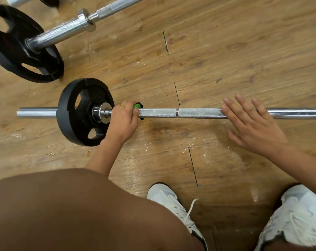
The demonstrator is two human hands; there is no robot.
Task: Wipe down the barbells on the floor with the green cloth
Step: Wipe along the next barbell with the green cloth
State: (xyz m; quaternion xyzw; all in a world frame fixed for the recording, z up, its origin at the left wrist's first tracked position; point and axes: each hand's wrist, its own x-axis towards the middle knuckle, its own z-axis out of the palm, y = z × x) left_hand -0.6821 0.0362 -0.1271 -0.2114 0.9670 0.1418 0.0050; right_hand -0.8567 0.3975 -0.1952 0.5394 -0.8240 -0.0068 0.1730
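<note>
Where green cloth [136, 106] sits, barbell [198, 113] knurled, white-flecked

Wood-plank floor [226, 51] right across, scuffed, with pale dusty specks and a few thin dark seams. Down on it, the near barbell [198, 113] runs left to right, its black plate [66, 124] standing on edge on the boards. Behind, top left, a second barbell [63, 31] angles away, and its bigger plate [12, 51] is on the floor too. Along the bottom edge stand a white shoe [171, 201] and another shoe [298, 218].
</note>
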